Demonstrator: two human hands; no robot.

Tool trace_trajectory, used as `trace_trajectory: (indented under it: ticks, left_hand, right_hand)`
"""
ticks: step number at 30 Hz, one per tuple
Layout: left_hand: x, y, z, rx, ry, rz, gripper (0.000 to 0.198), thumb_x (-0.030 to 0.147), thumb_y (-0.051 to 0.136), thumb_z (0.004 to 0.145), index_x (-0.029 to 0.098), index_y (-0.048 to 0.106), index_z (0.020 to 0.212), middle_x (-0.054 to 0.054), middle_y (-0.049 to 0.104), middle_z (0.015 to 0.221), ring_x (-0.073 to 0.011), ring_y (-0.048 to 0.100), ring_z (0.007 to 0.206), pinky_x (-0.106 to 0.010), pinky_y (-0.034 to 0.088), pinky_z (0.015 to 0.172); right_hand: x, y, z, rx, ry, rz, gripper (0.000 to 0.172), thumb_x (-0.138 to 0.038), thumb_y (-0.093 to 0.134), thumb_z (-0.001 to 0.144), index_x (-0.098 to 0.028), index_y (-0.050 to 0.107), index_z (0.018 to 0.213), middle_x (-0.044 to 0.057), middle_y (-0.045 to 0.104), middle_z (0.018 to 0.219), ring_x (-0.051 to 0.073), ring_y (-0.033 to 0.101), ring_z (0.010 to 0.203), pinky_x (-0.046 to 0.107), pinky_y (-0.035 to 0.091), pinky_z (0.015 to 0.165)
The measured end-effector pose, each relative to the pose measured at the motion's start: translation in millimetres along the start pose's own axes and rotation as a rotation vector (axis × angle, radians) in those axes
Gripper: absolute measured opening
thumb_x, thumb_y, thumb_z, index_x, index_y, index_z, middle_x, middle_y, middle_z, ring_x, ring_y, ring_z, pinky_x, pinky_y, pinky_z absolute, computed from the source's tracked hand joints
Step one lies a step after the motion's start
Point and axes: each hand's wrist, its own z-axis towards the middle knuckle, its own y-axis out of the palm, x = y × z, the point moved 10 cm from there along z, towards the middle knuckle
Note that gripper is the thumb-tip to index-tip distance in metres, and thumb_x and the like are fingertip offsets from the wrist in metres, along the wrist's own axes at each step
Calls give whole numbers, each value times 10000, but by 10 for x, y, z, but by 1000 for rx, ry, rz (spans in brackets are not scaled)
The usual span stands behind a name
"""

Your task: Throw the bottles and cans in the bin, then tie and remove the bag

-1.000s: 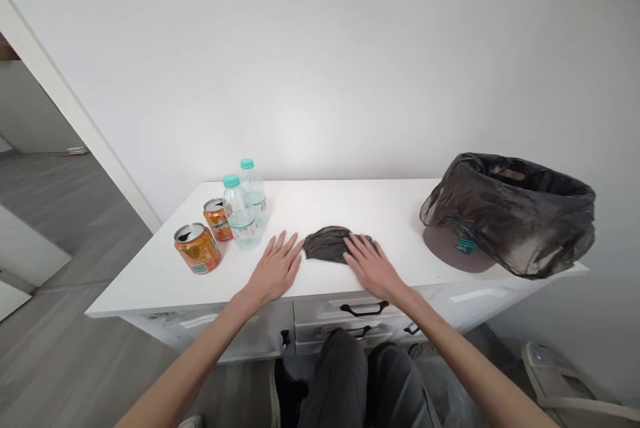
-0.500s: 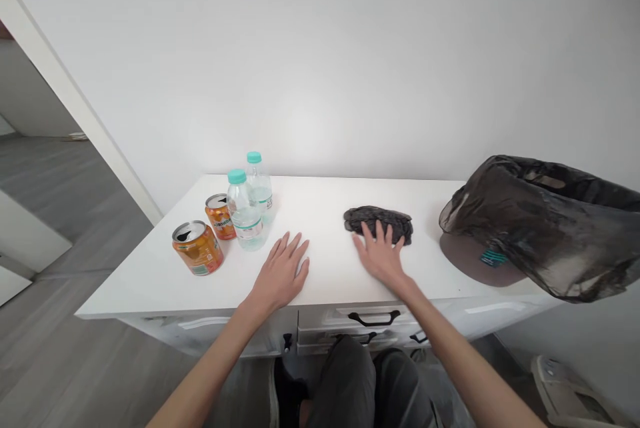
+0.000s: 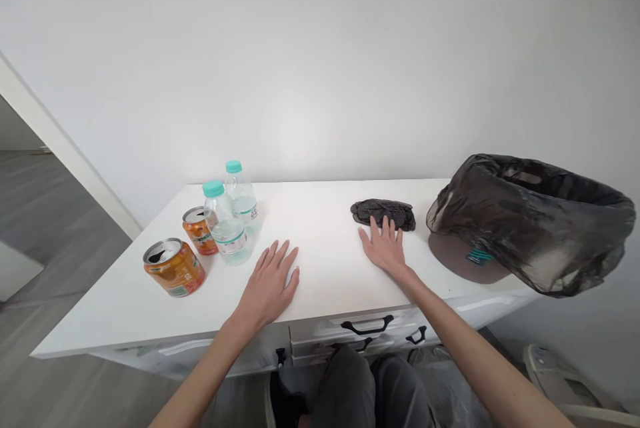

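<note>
A crumpled dark plastic bag (image 3: 383, 211) lies on the white tabletop (image 3: 320, 215) right of centre. My right hand (image 3: 384, 246) rests flat, fingers spread, its fingertips touching the bag's near edge. My left hand (image 3: 270, 281) lies flat and open on the tabletop near the front edge, holding nothing. Left of it stand two clear water bottles with teal caps (image 3: 225, 225) (image 3: 241, 195) and two orange drink cans (image 3: 175, 267) (image 3: 199, 230), both cans opened.
A brown bin (image 3: 465, 255) lined with a dark plastic bag (image 3: 530, 218) sits tipped at the table's right end. Drawers with black handles (image 3: 367, 328) are under the front edge. My legs are below. A white object (image 3: 570, 388) is on the floor at right.
My right hand has pushed the crumpled bag from the table's middle toward the right, close to the bin. My left hand stayed flat. The view shifted slightly.
</note>
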Motion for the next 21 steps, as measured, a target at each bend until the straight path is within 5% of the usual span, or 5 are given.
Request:
trace_trajectory:
  ticks: [8,15,21]
  left_hand:
    - [28,-49,-14,-19,-8,-3,559,445,374,1068,202,497,1557,-91,411,1673,-327,314,1580,-537,328,1276]
    - [-13,-5,-1,0,-8,16,571,474,368,1070,220,493,1565,-76,405,1676,-317,315,1581,-529,313,1282]
    - [-43,27,-5,-32,-17,82,583,461,330,1076,220,458,1592,-67,373,1690,-307,291,1591,-520,283,1292]
  right_hand:
    - [359,-43,511,38,83,13,797,-621,198,1041,-134,254,1669,188,93,1756,392,68,1615,545,61,1289]
    - [316,51,148,75,18,-35,864,-663,163,1031,-101,157,1688,202,76,1755,355,79,1618,526,13,1286]
    - [190,0,-285,-16,-61,-30,846,-668,134,1039,-129,204,1687,159,132,1757,306,66,1627,489,-36,1290]
